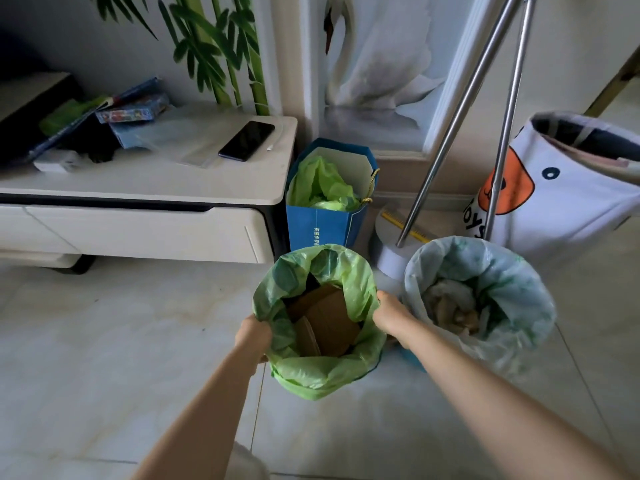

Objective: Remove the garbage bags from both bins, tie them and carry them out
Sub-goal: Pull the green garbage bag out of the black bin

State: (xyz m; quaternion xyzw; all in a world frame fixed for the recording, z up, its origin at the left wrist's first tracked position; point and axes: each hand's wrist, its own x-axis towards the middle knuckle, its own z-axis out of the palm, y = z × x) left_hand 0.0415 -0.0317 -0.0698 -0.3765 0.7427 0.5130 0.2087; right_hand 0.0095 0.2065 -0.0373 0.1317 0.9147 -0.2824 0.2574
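Two bins stand side by side on the tiled floor. The left one is lined with a green garbage bag (311, 374) holding brown cardboard pieces (325, 320). My left hand (252, 336) grips the bag's left rim, and my right hand (389, 315) grips its right rim. The right bin carries a pale whitish-green bag (512, 285) with crumpled waste inside; neither hand touches it.
A blue paper bag (322, 226) with green plastic inside stands behind the bins, next to a white cabinet (138, 216) bearing a phone (246, 140). Two metal poles (450, 133) lean from a round base. A white fabric toy basket (561, 188) sits at the right.
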